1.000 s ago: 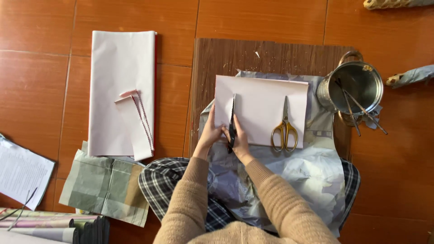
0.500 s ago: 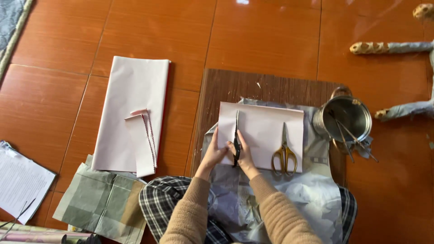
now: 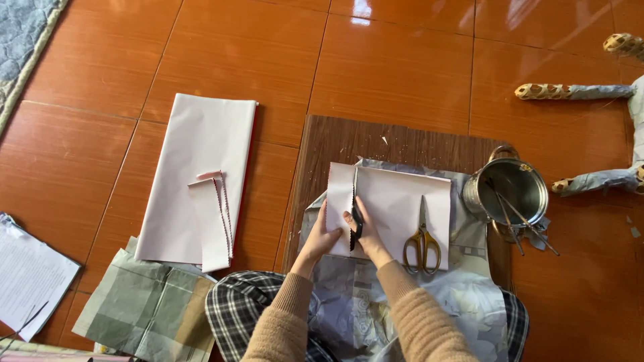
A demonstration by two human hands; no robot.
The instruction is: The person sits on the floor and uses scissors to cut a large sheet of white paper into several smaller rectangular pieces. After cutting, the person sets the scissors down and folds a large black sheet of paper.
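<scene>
A white sheet of paper (image 3: 402, 201) lies on a wooden board (image 3: 376, 144) in front of me. My right hand (image 3: 365, 231) grips black zigzag scissors (image 3: 354, 208) whose blades run up through the sheet near its left edge. My left hand (image 3: 320, 234) presses down the narrow strip of paper left of the cut. Gold-handled scissors (image 3: 422, 243) lie on the right part of the same sheet, untouched.
A metal pot (image 3: 513, 191) with thin sticks stands at the board's right. A large folded white sheet (image 3: 194, 167) with cut strips (image 3: 215, 214) lies on the tiled floor to the left. Checked cloth (image 3: 144, 308) and printed paper (image 3: 30, 275) lie lower left.
The view has tilted so the board and paper sit lower in frame. The zigzag scissors have advanced a little further up the sheet. Both hands stay on the paper.
</scene>
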